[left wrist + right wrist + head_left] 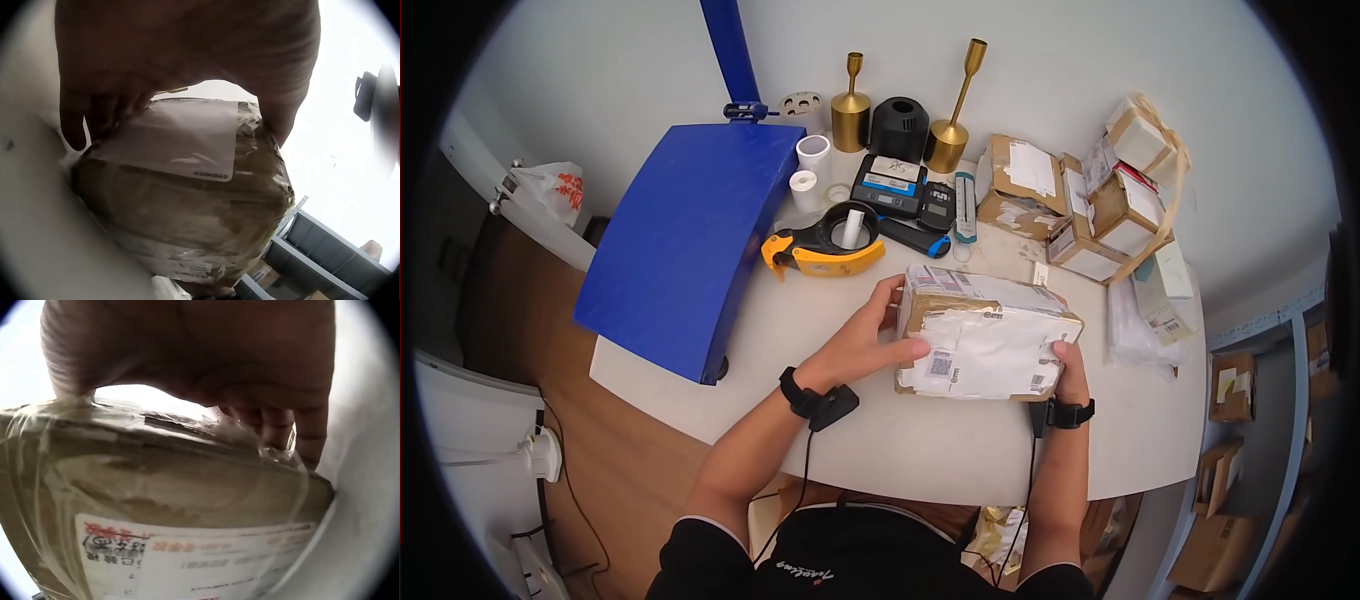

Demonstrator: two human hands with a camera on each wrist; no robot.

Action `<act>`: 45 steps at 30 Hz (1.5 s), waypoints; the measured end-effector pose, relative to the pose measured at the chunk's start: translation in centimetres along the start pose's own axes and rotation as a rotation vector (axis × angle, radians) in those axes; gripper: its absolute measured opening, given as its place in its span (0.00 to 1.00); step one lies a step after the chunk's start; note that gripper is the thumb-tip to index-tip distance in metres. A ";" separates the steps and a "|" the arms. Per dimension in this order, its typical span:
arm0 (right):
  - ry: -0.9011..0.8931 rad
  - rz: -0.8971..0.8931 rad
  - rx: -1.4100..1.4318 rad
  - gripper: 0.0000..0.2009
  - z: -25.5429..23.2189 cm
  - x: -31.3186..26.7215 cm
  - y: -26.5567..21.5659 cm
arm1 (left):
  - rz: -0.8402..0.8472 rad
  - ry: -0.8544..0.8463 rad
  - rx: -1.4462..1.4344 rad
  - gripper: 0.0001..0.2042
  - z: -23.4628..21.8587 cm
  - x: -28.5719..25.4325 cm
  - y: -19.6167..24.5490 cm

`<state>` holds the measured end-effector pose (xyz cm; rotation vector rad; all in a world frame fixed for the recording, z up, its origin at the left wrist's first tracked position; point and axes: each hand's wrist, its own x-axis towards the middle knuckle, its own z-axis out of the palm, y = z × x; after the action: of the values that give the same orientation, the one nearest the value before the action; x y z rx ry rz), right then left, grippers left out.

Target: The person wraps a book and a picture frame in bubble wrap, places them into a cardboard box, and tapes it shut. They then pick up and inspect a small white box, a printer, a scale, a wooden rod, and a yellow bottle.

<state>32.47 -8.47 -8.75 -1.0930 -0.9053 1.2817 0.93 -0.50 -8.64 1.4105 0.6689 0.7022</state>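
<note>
A cardboard parcel box (pixel 995 350), wrapped in clear tape and covered with white labels, is held between both hands over the front of the white table. My left hand (pixel 862 342) grips its left end, thumb on the label side and fingers behind. On the right end, my right hand (pixel 1074 374) holds it with the thumb on the same face. From the left wrist, the brown taped side of the parcel box (pixel 181 200) shows a white label under the hand. A label with red and black print marks the parcel box (pixel 156 481) in the right wrist view.
A blue platform (pixel 690 240) stands at left. Behind the parcel are an orange tape dispenser (pixel 830 262), a black scale (pixel 890 185), a teal box cutter (pixel 965 207) and brass holders (pixel 851 115). More boxes (pixel 1020 185) sit at the back right, with a plastic bag (pixel 1140 335) nearby.
</note>
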 end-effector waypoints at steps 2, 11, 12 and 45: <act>0.009 0.037 0.009 0.52 -0.6 0.1 0.5 | -0.022 0.011 -0.017 0.53 0.1 -0.1 0.1; -0.079 -0.077 -0.004 0.51 -1.7 0.4 1.4 | 0.087 0.047 0.041 0.50 0.0 0.0 -0.3; -0.063 -0.062 0.007 0.50 -1.8 0.3 1.6 | 0.078 0.047 0.035 0.50 0.1 0.0 -0.2; -0.097 -0.336 -0.166 0.67 3.0 -0.4 -2.1 | 0.238 -0.125 -0.116 0.64 0.1 -0.1 0.2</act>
<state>30.09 -8.39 -5.88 -0.9612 -1.2299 1.0008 0.92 -0.60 -8.44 1.4261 0.3599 0.8183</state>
